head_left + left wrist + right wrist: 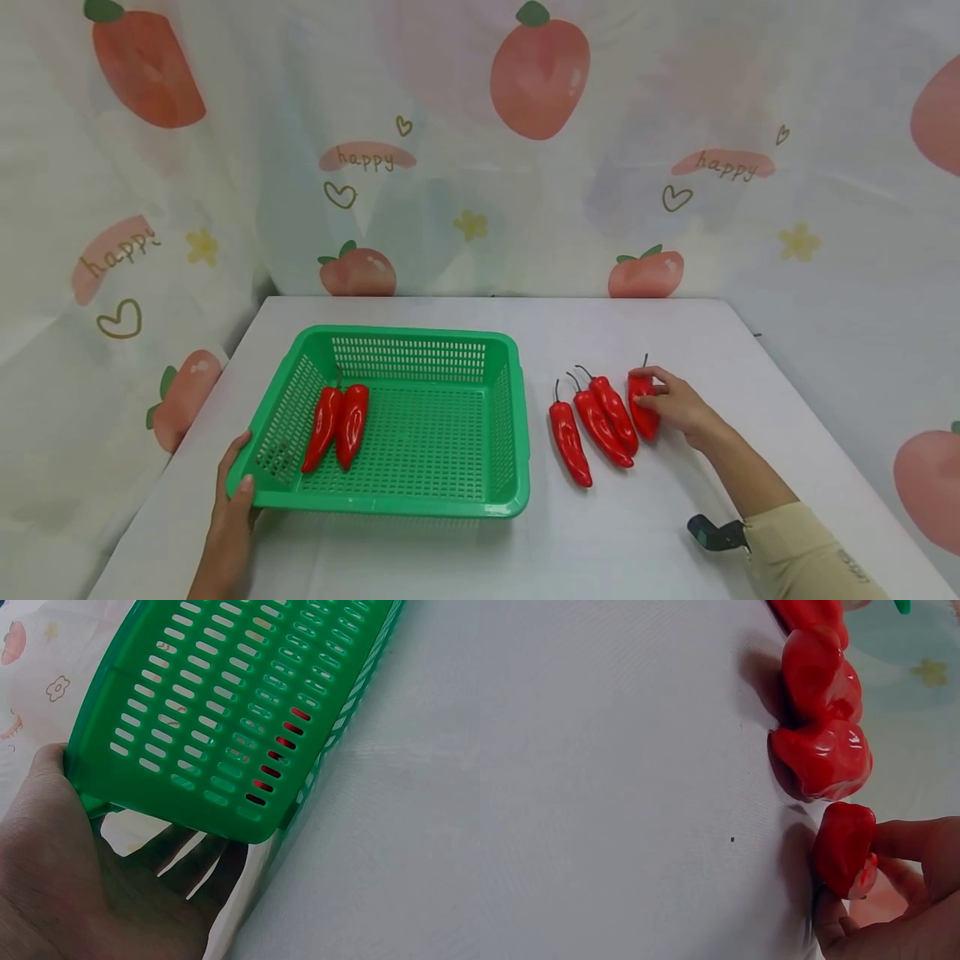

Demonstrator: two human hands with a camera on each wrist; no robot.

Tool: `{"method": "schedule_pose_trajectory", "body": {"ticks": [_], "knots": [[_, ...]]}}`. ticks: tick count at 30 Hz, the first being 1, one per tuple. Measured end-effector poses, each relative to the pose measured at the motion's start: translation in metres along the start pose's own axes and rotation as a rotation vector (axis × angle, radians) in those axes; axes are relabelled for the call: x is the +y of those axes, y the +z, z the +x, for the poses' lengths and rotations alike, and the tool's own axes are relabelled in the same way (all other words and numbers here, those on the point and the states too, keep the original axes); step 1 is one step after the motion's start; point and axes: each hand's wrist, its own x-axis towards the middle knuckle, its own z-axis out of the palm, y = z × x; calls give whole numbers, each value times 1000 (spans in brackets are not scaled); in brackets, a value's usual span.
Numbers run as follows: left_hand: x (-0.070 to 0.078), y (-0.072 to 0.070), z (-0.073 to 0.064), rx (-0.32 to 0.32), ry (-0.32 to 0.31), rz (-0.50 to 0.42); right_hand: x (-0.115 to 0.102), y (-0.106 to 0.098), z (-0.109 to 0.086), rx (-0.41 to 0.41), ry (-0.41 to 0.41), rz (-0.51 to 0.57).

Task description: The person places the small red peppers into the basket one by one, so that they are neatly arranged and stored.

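My left hand (231,521) grips the near left corner of a green plastic basket (427,437), its thumb at the rim. In the left wrist view the fingers reach under the basket's perforated side (191,697). Two red chili peppers (324,427) lie side by side in the basket's left part. On the right, my right hand (678,406) pinches another red chili pepper (647,425) between thumb and fingers. The right wrist view has this pepper (842,851) close over the white table. Left of it lie three more red peppers (570,442), stems pointing away from me.
The white table (600,542) backs onto a patterned curtain (442,100) with fruit prints, which also hangs at both sides. A dark device (716,533) sticks out from the right sleeve (802,550) at the wrist. White tabletop separates the basket from the loose peppers.
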Motion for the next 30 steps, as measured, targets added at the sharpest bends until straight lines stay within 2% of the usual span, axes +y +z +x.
{"method": "schedule_pose_trajectory", "body": {"ticks": [5,12,17,30], "knots": [[0,-1,0,2,-1,-1,-4,-5,-2,-3,12,40],[-4,-2,1,-3,25,-22,-16,-12,-3,22,-25,83],[-3,-1,1,-1,-3,-10,-25,-14,-4,21,-44,118],[-4,-1,2,-6,5,2,-52,-4,-16,-23,-124,201]]}}
